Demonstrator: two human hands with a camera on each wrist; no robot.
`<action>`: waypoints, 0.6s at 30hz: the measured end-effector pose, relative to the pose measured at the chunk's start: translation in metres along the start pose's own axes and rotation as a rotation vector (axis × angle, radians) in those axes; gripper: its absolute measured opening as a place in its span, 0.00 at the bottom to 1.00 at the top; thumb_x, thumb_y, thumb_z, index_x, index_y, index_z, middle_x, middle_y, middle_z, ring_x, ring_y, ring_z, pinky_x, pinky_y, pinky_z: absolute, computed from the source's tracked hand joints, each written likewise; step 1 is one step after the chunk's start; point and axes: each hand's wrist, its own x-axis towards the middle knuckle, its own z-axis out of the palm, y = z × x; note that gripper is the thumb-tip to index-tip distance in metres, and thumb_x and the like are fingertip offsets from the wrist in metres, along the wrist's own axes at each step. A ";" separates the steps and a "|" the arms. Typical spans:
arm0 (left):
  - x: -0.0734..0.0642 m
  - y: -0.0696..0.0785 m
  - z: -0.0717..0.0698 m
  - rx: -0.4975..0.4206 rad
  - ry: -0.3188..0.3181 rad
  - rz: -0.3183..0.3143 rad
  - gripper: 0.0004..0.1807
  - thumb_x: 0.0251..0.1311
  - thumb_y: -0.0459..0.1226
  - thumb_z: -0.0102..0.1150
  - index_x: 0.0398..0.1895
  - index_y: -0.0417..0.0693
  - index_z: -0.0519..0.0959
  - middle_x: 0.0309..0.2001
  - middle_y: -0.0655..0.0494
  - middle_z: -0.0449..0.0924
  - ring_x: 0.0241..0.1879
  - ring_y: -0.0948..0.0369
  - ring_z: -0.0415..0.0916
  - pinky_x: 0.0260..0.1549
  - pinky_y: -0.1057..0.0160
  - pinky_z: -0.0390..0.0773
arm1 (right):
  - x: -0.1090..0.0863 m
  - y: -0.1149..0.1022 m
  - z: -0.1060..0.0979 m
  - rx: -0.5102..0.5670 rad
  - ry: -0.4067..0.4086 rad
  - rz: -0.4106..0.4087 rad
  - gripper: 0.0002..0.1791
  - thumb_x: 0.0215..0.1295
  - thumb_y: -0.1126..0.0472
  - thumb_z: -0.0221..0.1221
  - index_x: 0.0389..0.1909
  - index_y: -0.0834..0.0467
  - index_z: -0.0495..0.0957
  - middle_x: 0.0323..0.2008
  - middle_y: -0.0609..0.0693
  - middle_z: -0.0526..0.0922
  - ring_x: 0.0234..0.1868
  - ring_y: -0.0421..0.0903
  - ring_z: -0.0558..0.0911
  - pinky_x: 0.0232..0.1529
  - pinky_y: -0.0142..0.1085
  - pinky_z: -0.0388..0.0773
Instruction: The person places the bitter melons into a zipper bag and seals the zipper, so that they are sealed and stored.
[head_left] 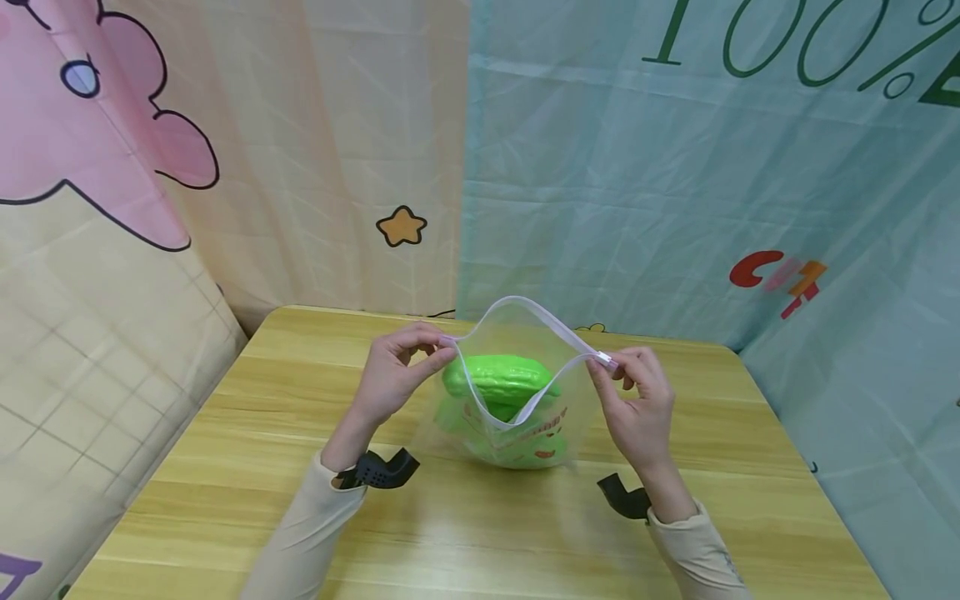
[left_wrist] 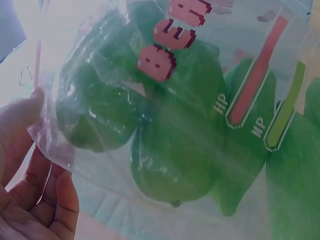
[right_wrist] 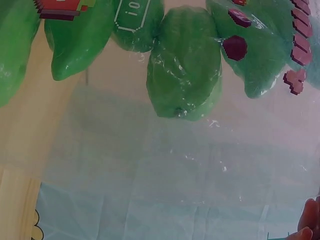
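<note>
A clear zip bag (head_left: 480, 442) with printed lettering stands on the table, its white-rimmed mouth spread apart. Inside it lie several green, fruit- or vegetable-like pieces; a bright green ridged one (head_left: 502, 377) is on top. My left hand (head_left: 397, 371) pinches the left corner of the mouth between thumb and fingers. At the opposite corner, next to the zip slider (head_left: 603, 359), my right hand (head_left: 637, 404) pinches the rim. Through the film in the left wrist view, rounded green pieces (left_wrist: 172, 165) press together. The right wrist view catches only fingertips (right_wrist: 307, 220) of the right hand.
The wooden table (head_left: 262, 467) spreads out around the bag. Printed curtains (head_left: 600, 183) hang behind its back edge and along the sides. Each wrist bears a black camera mount, one on the left (head_left: 386, 469) and one on the right (head_left: 626, 497).
</note>
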 end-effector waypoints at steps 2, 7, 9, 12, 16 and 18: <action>0.000 0.001 0.001 0.025 0.013 -0.004 0.04 0.56 0.26 0.64 0.34 0.33 0.82 0.36 0.56 0.82 0.38 0.55 0.75 0.36 0.63 0.73 | 0.000 0.000 0.000 0.000 -0.002 0.009 0.08 0.44 0.86 0.61 0.25 0.73 0.77 0.24 0.61 0.71 0.26 0.46 0.65 0.27 0.32 0.60; 0.001 0.003 0.002 0.027 0.069 -0.016 0.03 0.55 0.25 0.64 0.32 0.36 0.83 0.34 0.56 0.83 0.35 0.57 0.75 0.35 0.64 0.73 | 0.000 0.002 -0.002 0.004 0.017 0.017 0.08 0.45 0.86 0.60 0.23 0.73 0.76 0.24 0.61 0.71 0.27 0.44 0.66 0.27 0.32 0.61; 0.000 0.002 0.001 0.002 0.091 -0.019 0.03 0.55 0.25 0.64 0.32 0.37 0.83 0.34 0.55 0.83 0.36 0.57 0.76 0.36 0.64 0.73 | 0.000 0.004 -0.003 0.002 0.028 0.022 0.08 0.46 0.86 0.60 0.22 0.73 0.75 0.24 0.61 0.71 0.27 0.44 0.66 0.27 0.32 0.61; 0.000 0.001 0.000 -0.053 0.115 -0.021 0.06 0.54 0.23 0.63 0.32 0.40 0.84 0.34 0.54 0.83 0.36 0.57 0.76 0.37 0.64 0.74 | 0.000 0.006 -0.005 -0.001 0.044 0.036 0.09 0.46 0.86 0.60 0.21 0.72 0.74 0.24 0.61 0.71 0.27 0.44 0.66 0.28 0.32 0.61; -0.001 0.000 -0.003 -0.123 0.140 -0.030 0.10 0.54 0.23 0.63 0.32 0.46 0.85 0.35 0.55 0.83 0.34 0.59 0.77 0.35 0.66 0.75 | 0.000 0.009 -0.007 -0.003 0.053 0.057 0.09 0.48 0.86 0.60 0.21 0.72 0.73 0.25 0.61 0.71 0.27 0.44 0.66 0.28 0.32 0.62; -0.002 -0.001 -0.004 -0.146 0.148 -0.035 0.11 0.55 0.23 0.62 0.32 0.48 0.85 0.35 0.55 0.83 0.34 0.60 0.77 0.34 0.66 0.75 | 0.001 0.009 -0.008 -0.003 0.056 0.070 0.09 0.48 0.85 0.60 0.20 0.72 0.73 0.25 0.60 0.71 0.28 0.43 0.67 0.28 0.33 0.62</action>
